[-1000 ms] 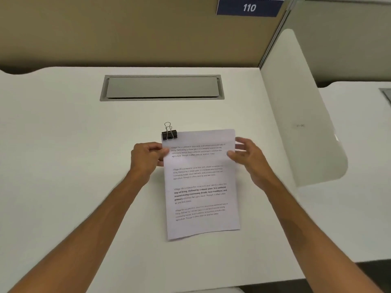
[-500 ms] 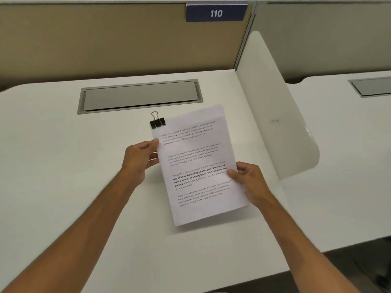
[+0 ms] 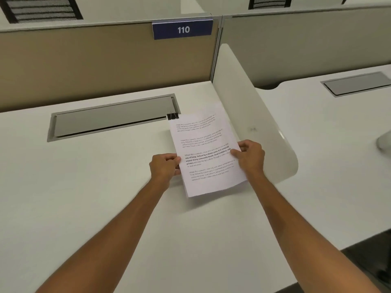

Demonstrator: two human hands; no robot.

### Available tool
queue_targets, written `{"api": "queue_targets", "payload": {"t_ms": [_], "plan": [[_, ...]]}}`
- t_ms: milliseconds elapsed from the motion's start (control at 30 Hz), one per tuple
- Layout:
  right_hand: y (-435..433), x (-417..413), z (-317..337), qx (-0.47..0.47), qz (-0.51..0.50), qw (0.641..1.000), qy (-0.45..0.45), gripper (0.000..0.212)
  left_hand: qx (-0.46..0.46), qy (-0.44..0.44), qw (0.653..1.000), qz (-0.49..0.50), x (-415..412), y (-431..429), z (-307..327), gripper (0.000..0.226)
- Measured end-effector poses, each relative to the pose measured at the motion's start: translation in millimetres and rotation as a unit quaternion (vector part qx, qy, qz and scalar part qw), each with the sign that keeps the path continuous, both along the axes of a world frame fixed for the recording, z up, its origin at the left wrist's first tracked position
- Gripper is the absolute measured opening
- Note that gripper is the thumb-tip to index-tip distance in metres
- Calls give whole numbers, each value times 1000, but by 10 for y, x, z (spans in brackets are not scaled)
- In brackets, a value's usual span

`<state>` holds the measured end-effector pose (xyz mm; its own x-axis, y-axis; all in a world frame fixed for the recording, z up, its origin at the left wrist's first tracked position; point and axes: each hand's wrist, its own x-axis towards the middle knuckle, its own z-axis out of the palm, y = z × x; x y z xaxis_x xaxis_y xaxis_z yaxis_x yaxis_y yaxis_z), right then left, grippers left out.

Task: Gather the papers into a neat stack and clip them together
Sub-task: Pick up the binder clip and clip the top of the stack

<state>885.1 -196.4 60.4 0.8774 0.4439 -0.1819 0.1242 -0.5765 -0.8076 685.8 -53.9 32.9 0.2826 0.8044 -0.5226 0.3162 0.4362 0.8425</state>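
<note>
While left hand (image 3: 164, 169) and right hand (image 3: 249, 157) pinch white rectangular papers (image 3: 203, 142), black corner clip (image 3: 172, 116)

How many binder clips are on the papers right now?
1: a black binder clip at the top left corner of the paper stack, held by the left hand and right hand. The stack's underside is hidden.

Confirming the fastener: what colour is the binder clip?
The binder clip on the papers is black; head view.

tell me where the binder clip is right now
Head view, centre: the binder clip grips the top left corner of the papers, by the right end of the grey desk hatch.
</note>
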Motion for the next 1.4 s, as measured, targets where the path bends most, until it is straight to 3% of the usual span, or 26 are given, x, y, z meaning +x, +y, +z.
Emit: {"api": "queue_targets", "payload": {"t_ms": [167,433,567,767,1233,1400], "plan": [[172,106,-85,-56,-13,995,-81,18,14,25,1000,2,342,97,-86,12],[282,219,-180,-125,22,982,-141,15,-2,58,998,22,602,133,-240,9],[248,267,-243,-152,47,976,-146,32,8,61,997,37,606,133,-287,5],[267,309,-327,-161,74,967,-182,22,67,125,990,14,647,175,-287,19],[333,254,-476,-195,94,952,-218,28,82,168,982,-25,632,207,-227,14],[302,220,-467,-216,114,937,-248,20,174,240,950,-100,567,165,-174,17]]}}
